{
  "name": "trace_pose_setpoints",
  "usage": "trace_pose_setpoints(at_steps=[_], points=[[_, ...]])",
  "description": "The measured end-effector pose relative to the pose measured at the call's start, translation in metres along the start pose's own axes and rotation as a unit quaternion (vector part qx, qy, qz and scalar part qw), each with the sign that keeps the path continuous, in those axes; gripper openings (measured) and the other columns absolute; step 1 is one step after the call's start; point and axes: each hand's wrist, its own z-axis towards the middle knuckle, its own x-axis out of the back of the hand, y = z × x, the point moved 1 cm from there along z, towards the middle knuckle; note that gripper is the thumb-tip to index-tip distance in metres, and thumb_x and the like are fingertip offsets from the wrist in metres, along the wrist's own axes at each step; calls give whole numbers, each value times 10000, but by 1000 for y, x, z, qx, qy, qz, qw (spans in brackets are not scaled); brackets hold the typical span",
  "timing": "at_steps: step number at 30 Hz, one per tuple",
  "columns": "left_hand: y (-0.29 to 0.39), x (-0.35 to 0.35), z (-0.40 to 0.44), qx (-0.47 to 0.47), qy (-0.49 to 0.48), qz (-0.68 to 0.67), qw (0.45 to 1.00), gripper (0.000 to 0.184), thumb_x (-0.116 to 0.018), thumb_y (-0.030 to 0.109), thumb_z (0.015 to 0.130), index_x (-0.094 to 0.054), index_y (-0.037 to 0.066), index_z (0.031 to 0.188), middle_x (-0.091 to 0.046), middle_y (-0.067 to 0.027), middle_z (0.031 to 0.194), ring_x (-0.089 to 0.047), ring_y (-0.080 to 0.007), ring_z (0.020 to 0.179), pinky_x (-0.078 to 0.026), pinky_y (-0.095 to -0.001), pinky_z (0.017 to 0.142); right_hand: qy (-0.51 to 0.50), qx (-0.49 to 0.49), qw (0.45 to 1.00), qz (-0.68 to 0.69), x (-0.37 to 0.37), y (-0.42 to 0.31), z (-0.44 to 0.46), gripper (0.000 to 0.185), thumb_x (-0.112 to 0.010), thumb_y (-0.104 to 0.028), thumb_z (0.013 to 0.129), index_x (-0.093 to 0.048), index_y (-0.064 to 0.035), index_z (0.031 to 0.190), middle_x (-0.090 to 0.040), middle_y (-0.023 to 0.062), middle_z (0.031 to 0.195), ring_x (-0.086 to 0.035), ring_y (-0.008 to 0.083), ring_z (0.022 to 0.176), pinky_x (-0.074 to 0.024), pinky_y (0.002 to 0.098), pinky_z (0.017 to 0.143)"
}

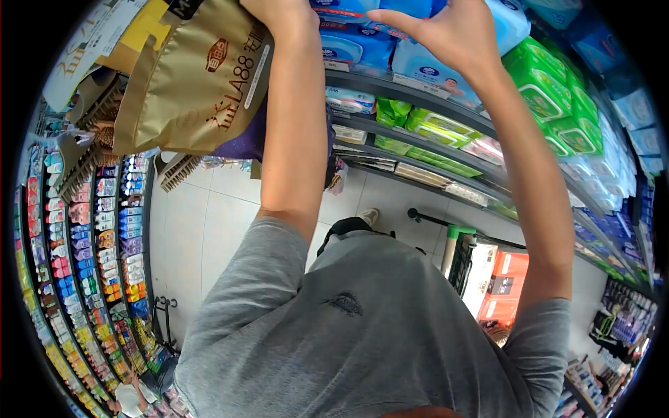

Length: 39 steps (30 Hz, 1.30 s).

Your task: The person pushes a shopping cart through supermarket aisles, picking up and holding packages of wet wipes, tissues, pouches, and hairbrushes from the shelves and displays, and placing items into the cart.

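Note:
My right hand (456, 35) is over the blue wipe packs (359, 45) on the upper shelf. Its thumb stretches out to the left across the front of a pack, apart from the rest of the hand; the fingertips are cut off by the top edge. A light-blue pack (428, 66) lies just below that hand. At the top edge, only the base of my left hand (279, 10) shows, its fingers out of view. Beside my left forearm hangs a large gold bag (202, 76) with brown lettering, and a purple package (244, 136) shows partly under it.
Green wipe packs (543, 97) are stacked to the right, and lower shelves hold more packs. A cart with a green-ended handle (460, 231) stands near my right side, a red box (505, 285) in it. Bottle shelves (104, 237) line the left; another person (129, 398) is at bottom left.

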Motion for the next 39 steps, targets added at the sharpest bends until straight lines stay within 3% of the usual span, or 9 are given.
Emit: trace_pose_setpoints(at_steps=[5,12,22,27,29,32,35,36,39], points=[[9,-4,-4,-47,86,-10,995,361,-567,173,858,-574,-118,1073,-624,-157,992,-585,-218,892,-462,-317,813,-90,153,971,-161,-10,10,24,692,-849,-318,544,-597,59,1067,-551,176,1112,-485,340,1044,-385,415,907],[-16,-12,2,-132,158,117,972,391,-547,146,850,-538,-123,1134,-587,-198,1079,-550,-262,991,-418,-326,905,-85,171,951,-244,-24,34,34,717,-843,-379,530,-611,43,1061,-530,155,1181,-460,322,1112,-366,412,922],[-62,-5,12,-171,81,142,972,289,-532,2,831,-590,-63,1108,-609,-154,1057,-574,-242,960,-438,-320,891,-78,87,972,-205,-31,40,23,700,-812,-317,600,-522,5,1149,-510,163,1158,-452,337,1111,-358,434,925],[-53,-2,7,-136,44,77,987,321,-551,-31,802,-594,-50,1119,-584,-172,1136,-564,-256,1005,-422,-333,929,-77,159,957,-231,-33,38,21,663,-798,-274,615,-528,-29,1169,-503,153,1224,-437,333,1163,-351,444,955],[-39,-6,-10,-230,58,243,940,341,-565,-38,783,-600,-39,1122,-526,-209,1237,-529,-294,1101,-395,-352,967,-90,146,956,-237,-33,37,21,655,-793,-262,620,-530,-41,1178,-497,148,1253,-430,333,1183,-347,448,968],[3,-18,-56,-316,-32,187,929,360,-575,-16,766,-599,-30,1125,-477,-248,1294,-444,-346,1236,-354,-395,1021,-103,119,955,-251,-28,33,18,649,-783,-243,638,-530,-46,1202,-480,151,1295,-426,350,1186,-349,456,977],[17,-23,-101,-408,-164,104,892,349,-568,67,820,-594,2,1161,-447,-249,1333,-393,-357,1283,-301,-458,1056,-13,140,974,-177,2,26,-11,400,-657,-197,800,-590,-68,1173,-643,106,1125,-539,282,1150,-384,409,1011],[30,-33,-124,-392,-124,52,910,231,-610,231,858,-648,16,935,-604,-101,854,-543,-263,948,-431,-382,817,5,99,985,-138,18,23,-33,366,-634,-169,805,-604,-73,1157,-638,104,1145,-508,306,1193,-354,428,1039],[34,-33,-170,-329,-286,15,900,210,-614,65,762,-633,9,964,-554,-216,1153,-548,-309,1024,-449,-363,845,45,46,982,-180,94,16,-92,354,-713,-65,728,-651,-46,1076,-665,79,1103,-565,320,1123,-431,415,956]])
